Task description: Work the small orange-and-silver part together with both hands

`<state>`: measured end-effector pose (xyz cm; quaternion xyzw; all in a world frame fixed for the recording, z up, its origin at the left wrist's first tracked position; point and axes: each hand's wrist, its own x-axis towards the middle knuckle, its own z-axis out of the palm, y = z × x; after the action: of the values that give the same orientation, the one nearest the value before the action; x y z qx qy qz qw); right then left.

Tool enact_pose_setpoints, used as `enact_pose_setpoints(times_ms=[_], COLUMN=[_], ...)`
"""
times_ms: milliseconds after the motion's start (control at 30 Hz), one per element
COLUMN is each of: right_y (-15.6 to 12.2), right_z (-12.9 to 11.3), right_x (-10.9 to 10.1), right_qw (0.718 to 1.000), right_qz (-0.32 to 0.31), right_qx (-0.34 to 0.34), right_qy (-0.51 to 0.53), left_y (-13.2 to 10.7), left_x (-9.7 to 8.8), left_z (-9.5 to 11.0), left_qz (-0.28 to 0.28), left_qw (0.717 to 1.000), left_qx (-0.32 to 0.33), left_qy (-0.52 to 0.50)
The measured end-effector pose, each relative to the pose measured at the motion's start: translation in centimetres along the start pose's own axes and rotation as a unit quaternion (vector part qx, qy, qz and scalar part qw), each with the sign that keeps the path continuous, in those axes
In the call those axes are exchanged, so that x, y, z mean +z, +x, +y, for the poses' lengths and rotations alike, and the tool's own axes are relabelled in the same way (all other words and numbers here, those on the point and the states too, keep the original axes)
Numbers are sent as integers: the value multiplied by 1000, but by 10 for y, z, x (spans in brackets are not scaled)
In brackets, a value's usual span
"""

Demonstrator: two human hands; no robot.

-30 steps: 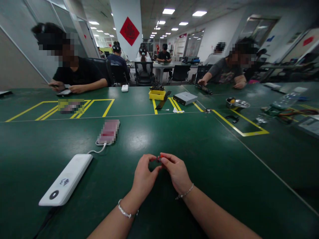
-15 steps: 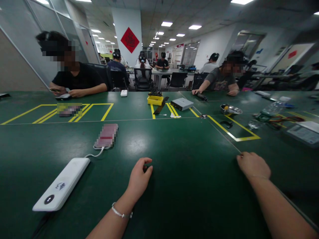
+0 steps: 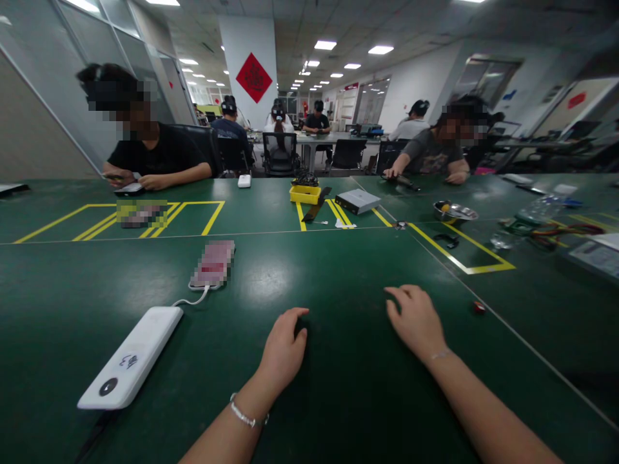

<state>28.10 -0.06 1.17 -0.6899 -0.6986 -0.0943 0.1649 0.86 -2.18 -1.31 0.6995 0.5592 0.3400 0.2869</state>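
Note:
My left hand rests over the green table, thumb and fingers apart, with nothing between them. Opposite it, my right hand has its fingers apart too and holds nothing. A small red object, too small to identify, lies on the table to the right of my right hand. To the left of my left hand is a white power bank, joined by a short white cable to a phone whose screen is blurred out.
Farther back lie a yellow tray with dark cables, a grey metal box, a metal bowl and a clear plastic bottle. Yellow tape marks the table. Two people sit across, one holding a dark tool.
My right hand has moved left from the table seam and opened; a small red object now shows where it was. My left hand keeps nearly the same pose.

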Motion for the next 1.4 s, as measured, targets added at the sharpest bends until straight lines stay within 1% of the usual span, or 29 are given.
enact_pose_setpoints(times_ms=[67, 133, 200, 233, 267, 300, 333, 367, 400, 433, 467, 500, 533, 567, 600, 633, 700, 733, 800, 867, 967, 1100, 1167, 1267, 1333, 1400], right_y=[-12, -26, -38, -40, -40, -36, -30, -21, -12, -2, 7, 13, 17, 18, 17, 14, 6, 2, -1, -2, 1, 4, 6, 8, 8, 8], right_z=[-55, -98, -124, -130, -130, -124, -113, -97, -76, -51, -24, 5, 34, 60, 84, 105, 134, 143, 154, 158, 158, 150, 145, 138, 135, 132], right_x=[4, 10, 16, 17, 18, 17, 15, 11, 6, 0, -6, -11, -15, -17, -17, -15, -9, -5, 3, 7, 7, 1, -3, -5, -5, -4], right_qw=[991, 971, 955, 949, 945, 944, 947, 956, 970, 986, 997, 999, 988, 973, 956, 941, 915, 907, 906, 918, 930, 934, 930, 913, 905, 904], right_qz=[-41, -90, -132, -147, -156, -158, -150, -132, -102, -59, -11, 39, 83, 90, 80, 51, -22, -46, -66, -69, -74, -90, -111, -143, -151, -147], right_qx=[-96, -165, -204, -218, -228, -234, -233, -220, -188, -136, -67, 19, 113, 189, 258, 316, 392, 411, 414, 388, 359, 343, 349, 380, 396, 400], right_qy=[88, 145, 170, 174, 174, 170, 160, 144, 118, 82, 38, -15, -63, -94, -112, -115, -96, -84, -63, -47, -35, -38, -37, -30, -31, -35], left_y=[-3, -7, -10, -11, -12, -13, -13, -13, -12, -12, -12, -11, -11, -11, -11, -11, -11, -11, -11, -11, -11, -10, -11, -11, -10, -10], left_x=[4, 7, 8, 8, 8, 8, 7, 6, 5, 4, 3, 2, 2, 1, 1, 1, 0, 0, -1, -2, -2, -4, -4, -5, -4, -3], left_z=[2, 2, 3, 3, 4, 4, 5, 5, 6, 6, 7, 7, 7, 7, 7, 7, 7, 8, 8, 7, 7, 7, 8, 8, 7, 7], left_qz=[-13, -16, -42, -54, -65, -71, -75, -78, -82, -89, -95, -100, -103, -102, -99, -96, -93, -94, -93, -92, -95, -105, -107, -108, -110, -112], left_qw=[998, 992, 981, 976, 971, 967, 965, 964, 964, 965, 965, 966, 966, 967, 968, 969, 970, 970, 971, 972, 973, 970, 969, 968, 968, 968], left_qx=[28, 43, 65, 75, 83, 87, 87, 84, 82, 80, 79, 76, 73, 70, 67, 65, 64, 64, 64, 65, 67, 65, 63, 64, 64, 63], left_qy=[54, 122, 178, 199, 216, 228, 236, 239, 238, 235, 231, 227, 224, 222, 220, 219, 215, 214, 210, 205, 201, 210, 213, 215, 216, 216])
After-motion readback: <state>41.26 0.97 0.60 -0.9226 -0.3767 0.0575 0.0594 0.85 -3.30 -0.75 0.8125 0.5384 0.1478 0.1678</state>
